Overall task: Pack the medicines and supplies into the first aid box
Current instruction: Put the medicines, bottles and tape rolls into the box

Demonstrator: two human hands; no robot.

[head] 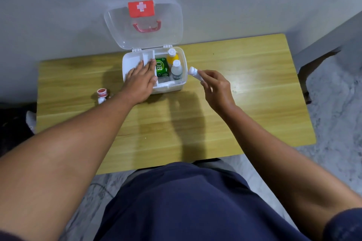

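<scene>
The white first aid box (183, 82) stands open at the table's back middle, its clear lid (172, 25) with a red cross leaning up against the wall. Inside lie a green packet (162, 67), a yellow bottle (172, 55) and a clear bottle (176, 70). My left hand (140, 80) rests flat, fingers spread, on the white inner tray (147, 55) over the box's left half. My right hand (214, 86) holds a small white tube (193, 71) just right of the box. A small bottle with a red-and-white cap (102, 95) stands on the table to the left.
The wooden table (244, 94) stands against a grey wall. A grey piece of furniture with a dark leg (311, 66) is at the far right. The floor has a marbled grey pattern. My dark blue shorts fill the bottom.
</scene>
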